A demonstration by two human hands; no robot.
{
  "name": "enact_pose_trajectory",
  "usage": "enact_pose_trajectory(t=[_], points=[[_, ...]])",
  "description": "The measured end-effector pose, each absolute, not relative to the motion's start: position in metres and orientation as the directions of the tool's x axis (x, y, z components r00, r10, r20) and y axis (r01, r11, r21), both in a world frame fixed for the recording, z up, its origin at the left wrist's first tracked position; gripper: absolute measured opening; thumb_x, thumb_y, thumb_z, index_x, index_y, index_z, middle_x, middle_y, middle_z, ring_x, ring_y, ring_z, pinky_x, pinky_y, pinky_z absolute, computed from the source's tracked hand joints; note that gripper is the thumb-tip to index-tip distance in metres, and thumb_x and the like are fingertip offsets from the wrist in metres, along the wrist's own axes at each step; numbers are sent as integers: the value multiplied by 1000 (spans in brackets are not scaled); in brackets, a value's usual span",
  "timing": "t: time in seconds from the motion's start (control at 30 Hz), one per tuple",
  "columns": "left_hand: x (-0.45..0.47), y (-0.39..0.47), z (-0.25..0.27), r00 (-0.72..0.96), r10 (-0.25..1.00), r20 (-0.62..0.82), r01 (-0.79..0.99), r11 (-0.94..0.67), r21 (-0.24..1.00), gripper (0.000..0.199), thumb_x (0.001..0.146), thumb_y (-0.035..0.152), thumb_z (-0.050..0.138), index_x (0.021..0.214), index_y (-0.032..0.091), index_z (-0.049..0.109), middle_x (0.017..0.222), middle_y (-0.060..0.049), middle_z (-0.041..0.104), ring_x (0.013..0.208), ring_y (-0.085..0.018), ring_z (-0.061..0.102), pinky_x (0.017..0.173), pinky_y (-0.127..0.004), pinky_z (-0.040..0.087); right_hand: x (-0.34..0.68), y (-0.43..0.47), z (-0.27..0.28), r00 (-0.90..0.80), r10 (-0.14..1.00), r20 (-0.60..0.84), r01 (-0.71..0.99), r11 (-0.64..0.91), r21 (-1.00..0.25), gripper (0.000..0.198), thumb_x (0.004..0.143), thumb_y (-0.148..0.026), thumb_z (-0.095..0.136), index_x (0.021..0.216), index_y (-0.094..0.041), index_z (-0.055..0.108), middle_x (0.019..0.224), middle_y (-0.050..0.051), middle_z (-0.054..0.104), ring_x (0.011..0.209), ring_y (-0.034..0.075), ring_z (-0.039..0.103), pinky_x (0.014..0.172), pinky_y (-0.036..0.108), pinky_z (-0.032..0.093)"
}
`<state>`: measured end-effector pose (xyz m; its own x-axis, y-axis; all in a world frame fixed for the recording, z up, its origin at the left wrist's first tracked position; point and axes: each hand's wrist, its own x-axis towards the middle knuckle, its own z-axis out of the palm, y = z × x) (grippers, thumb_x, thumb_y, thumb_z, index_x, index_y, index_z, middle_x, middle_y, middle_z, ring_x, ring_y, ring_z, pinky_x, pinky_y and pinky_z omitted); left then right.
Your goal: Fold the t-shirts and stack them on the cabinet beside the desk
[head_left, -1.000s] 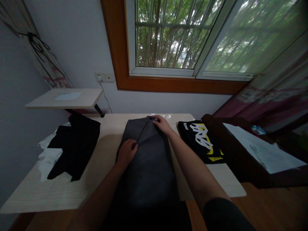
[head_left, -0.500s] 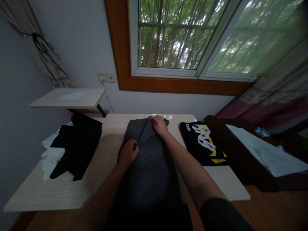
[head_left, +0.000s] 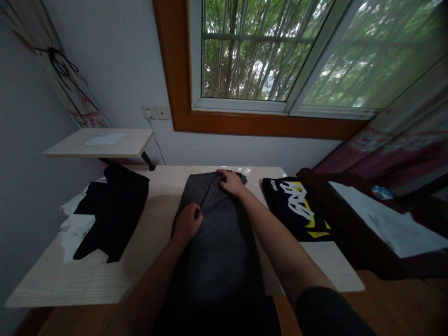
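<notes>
A dark grey garment point(head_left: 224, 247) lies lengthwise over the middle of the pale wooden table point(head_left: 157, 219), its near part hanging past the front edge. Its exact kind does not show. My left hand point(head_left: 188, 223) pinches the cloth on the left, its fingers closed at a fold. Farther back, my right hand point(head_left: 231, 182) grips the garment close to its far edge. A crease runs between the two hands. To the right rests a folded black T-shirt point(head_left: 276, 200) with white and yellow print.
Black cloth point(head_left: 112, 210) and white cloth point(head_left: 72, 233) lie heaped at the table's left. Behind them stands a small raised shelf point(head_left: 129, 144) with a paper on it. A dark brown piece of furniture point(head_left: 353, 233) with a white sheet point(head_left: 381, 219) adjoins the right. The window point(head_left: 259, 56) is behind.
My right hand has shifted very slightly at the far edge of the garment. The crease between the hands looks a little softer. My left hand stays nearly in place.
</notes>
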<state>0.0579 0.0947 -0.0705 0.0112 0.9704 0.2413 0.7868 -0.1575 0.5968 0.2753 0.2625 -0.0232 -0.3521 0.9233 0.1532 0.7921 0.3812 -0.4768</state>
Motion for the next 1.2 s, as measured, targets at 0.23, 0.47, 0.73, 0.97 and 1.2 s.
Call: enact_pose_trajectory(t=[0.23, 0.47, 0.73, 0.97, 1.2], points=[[57, 95, -72, 6, 972, 233, 781, -150, 606, 8, 87, 21, 57, 95, 22, 58, 90, -2, 64, 85, -19, 60, 79, -30, 45, 294, 278, -30, -334, 931, 145, 241, 233, -942, 50, 81, -25, 60, 131, -26, 64, 108, 2, 71, 94, 18, 65, 89, 33, 52], [56, 95, -73, -2, 970, 242, 772, -152, 618, 7, 87, 22, 57, 94, 23, 57, 85, -1, 62, 80, -17, 60, 77, -29, 45, 307, 281, -27, -437, 838, 327, 453, 519, -725, 26, 91, -24, 56, 111, -22, 72, 113, 8, 68, 110, 23, 60, 105, 42, 42], [54, 95, -73, 23, 968, 251, 768, -178, 616, 5, 87, 20, 56, 91, 23, 56, 88, -1, 64, 82, -18, 61, 79, -30, 46, 304, 276, -14, -586, 740, 331, 719, 663, -209, 39, 97, -15, 44, 132, -21, 62, 108, 11, 58, 101, 25, 49, 97, 39, 40], [55, 95, -71, 59, 962, 266, 765, -215, 607, 5, 88, 19, 54, 90, 24, 54, 91, -2, 65, 88, -19, 61, 83, -32, 47, 302, 265, -4, -581, 764, 281, 769, 628, -119, 32, 98, -14, 41, 116, -17, 67, 108, 14, 56, 101, 27, 46, 95, 39, 40], [57, 91, -64, -27, 971, 237, 714, -147, 684, 4, 87, 21, 56, 89, 24, 54, 87, 0, 64, 81, -17, 63, 79, -30, 49, 294, 265, -3, -495, 787, 369, 670, 616, -414, 27, 97, -16, 40, 116, -18, 59, 120, 13, 56, 113, 25, 52, 102, 41, 42]])
